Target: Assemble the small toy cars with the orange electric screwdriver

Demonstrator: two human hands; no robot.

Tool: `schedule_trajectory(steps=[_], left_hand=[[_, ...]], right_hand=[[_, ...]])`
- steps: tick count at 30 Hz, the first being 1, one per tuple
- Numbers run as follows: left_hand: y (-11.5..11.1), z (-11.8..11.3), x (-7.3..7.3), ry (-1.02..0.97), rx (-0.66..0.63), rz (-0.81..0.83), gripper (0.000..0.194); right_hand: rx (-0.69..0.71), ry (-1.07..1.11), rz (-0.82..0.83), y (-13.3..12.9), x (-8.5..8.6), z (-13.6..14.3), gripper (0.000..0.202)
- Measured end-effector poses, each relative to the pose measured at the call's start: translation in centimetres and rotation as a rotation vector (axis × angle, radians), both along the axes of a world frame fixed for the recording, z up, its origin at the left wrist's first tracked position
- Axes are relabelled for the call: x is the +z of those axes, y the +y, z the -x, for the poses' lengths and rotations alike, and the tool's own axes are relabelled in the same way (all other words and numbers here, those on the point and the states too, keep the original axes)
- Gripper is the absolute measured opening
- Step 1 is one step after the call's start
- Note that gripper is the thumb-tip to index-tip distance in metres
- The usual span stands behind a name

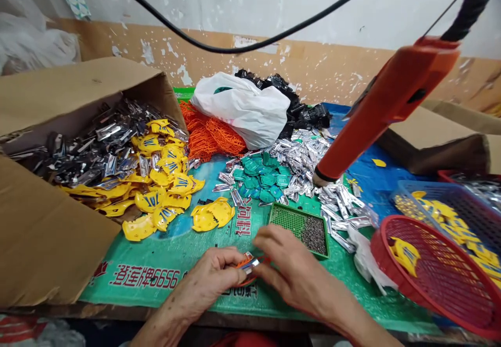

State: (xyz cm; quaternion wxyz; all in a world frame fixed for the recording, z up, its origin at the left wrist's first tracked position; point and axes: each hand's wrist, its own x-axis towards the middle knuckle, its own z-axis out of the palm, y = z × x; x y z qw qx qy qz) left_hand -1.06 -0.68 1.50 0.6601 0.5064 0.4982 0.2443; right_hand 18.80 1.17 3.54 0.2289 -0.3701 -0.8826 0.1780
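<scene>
My left hand point(217, 271) pinches a small orange plastic part with a shiny chrome piece point(249, 264) on it, low over the front of the table. From the other side my right hand point(287, 266) closes its thumb and fingers at the right end of that part; its fingertips are partly hidden. Just beyond my right hand is a green tray point(301, 222) holding small dark screws point(314, 234). Two yellow plastic shells point(213, 215) lie beyond my left hand. Farther back are a heap of teal plastic pieces point(262, 175) and many silver chrome pieces point(297, 154).
An orange power screwdriver point(385, 112) hangs at the right. A cardboard box point(47, 232) on the left spills chrome pieces and yellow shells point(156, 201). A red basket point(438, 274) stands at right. A white bag point(242, 109), orange netting point(211, 135) and black parts point(309, 117) lie behind.
</scene>
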Motion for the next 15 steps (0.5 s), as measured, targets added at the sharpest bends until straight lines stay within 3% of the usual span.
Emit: schedule_trajectory(steps=[2,4,5,6,7,9,10,13,15], left_hand=[[0.0,0.0,-0.1,-0.065,0.084,0.067,0.017],[0.1,-0.1,-0.2,-0.101,0.152,0.103,0.017],[0.1,-0.2,-0.2,-0.113,0.176,0.113,0.016],[0.2,-0.3,-0.1,-0.121,0.197,0.118,0.017],[0.2,-0.5,-0.1,-0.122,0.218,0.118,0.017],[0.3,-0.7,-0.1,-0.106,0.246,0.1,0.02],[0.3,-0.8,-0.1,-0.094,0.254,0.085,0.021],[0.3,-0.7,-0.3,-0.07,0.239,0.035,0.023],[0.3,-0.4,-0.5,-0.056,0.208,0.0,0.025]], right_hand=[[-0.232,0.161,-0.343,0.9,1.7,-2.1,0.034],[-0.654,0.318,-0.619,3.2,3.7,-4.9,0.053],[-0.792,0.429,-0.674,4.7,4.6,-6.2,0.068],[-0.841,0.508,-0.643,6.4,5.5,-7.2,0.083],[-0.8,0.607,-0.539,8.1,6.3,-7.9,0.089],[-0.489,0.842,-0.061,11.1,7.4,-8.0,0.078],[-0.424,0.837,0.057,12.2,7.6,-7.4,0.071],[-0.336,0.871,0.205,13.6,7.4,-4.9,0.06],[-0.358,0.879,0.15,13.1,6.6,-3.2,0.047]])
